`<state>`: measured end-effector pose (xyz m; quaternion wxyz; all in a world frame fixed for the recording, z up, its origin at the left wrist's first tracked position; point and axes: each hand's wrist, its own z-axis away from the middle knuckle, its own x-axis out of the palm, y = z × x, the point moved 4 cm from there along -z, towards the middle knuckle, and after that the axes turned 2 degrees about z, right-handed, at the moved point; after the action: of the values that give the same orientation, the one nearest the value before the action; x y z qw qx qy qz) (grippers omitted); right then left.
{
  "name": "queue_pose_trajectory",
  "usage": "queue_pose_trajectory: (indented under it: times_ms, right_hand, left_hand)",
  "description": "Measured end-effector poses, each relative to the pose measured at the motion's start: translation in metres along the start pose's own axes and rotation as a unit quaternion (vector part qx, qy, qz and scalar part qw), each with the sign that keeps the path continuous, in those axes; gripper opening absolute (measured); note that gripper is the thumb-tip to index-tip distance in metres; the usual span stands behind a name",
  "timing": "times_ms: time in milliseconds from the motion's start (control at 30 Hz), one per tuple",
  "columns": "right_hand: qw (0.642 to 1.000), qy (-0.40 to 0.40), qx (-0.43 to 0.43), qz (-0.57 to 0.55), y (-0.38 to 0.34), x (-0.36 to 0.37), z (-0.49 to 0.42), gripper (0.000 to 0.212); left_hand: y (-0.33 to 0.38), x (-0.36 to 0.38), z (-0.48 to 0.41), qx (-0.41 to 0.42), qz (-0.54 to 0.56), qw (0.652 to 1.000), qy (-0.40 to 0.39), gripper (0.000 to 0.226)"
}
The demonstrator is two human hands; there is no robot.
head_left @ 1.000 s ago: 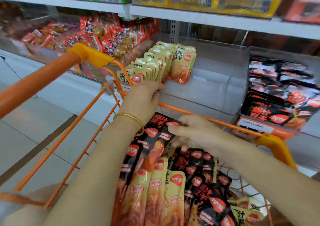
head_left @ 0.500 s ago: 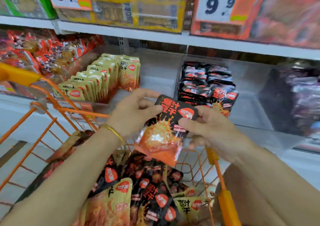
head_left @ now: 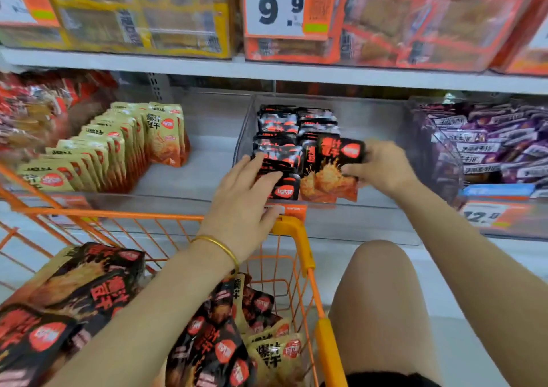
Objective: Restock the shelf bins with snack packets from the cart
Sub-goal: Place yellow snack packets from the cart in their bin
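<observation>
My right hand [head_left: 382, 165] pinches a black-and-orange snack packet [head_left: 332, 168] by its top right corner at the front of a clear shelf bin [head_left: 382, 125] that holds rows of the same black packets [head_left: 278, 128]. With straight fingers my left hand [head_left: 246, 191] presses on the front left packets in that bin. Below, the orange cart [head_left: 296, 232] holds a heap of black packets [head_left: 89, 294] and some tan ones [head_left: 275, 354].
A bin of tan packets [head_left: 118, 146] stands left of the black ones, a bin of purple packets [head_left: 492, 143] to the right. An upper shelf [head_left: 267, 70] carries boxed goods and a 9.9 price tag [head_left: 275, 4]. My knee [head_left: 382, 303] is beside the cart's handle.
Both hands carried the black packet from over the cart up into the middle bin. My left hand let go of it and now presses the packets in the bin.
</observation>
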<state>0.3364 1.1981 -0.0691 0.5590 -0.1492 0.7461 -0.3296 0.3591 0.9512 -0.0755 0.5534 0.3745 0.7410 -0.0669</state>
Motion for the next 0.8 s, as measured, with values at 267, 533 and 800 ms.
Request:
queue_pose_trajectory:
  times_ms: [267,533,800]
  right_hand:
    - [0.990,-0.035,0.021,0.138,0.003,0.026,-0.021,0.036]
    - [0.994,-0.049,0.091,0.026,0.018,0.030,-0.016,0.032]
    - [0.994,-0.038,0.101,0.004,0.019,0.027,-0.013,0.037]
  left_hand:
    - [-0.003,0.002,0.006,0.011,-0.016,1.000,0.005,0.052]
    - [-0.005,-0.006,0.015,0.020,0.015,1.000,0.018,0.046]
    - [-0.029,-0.034,0.050,-0.003,0.024,1.000,-0.003,0.036]
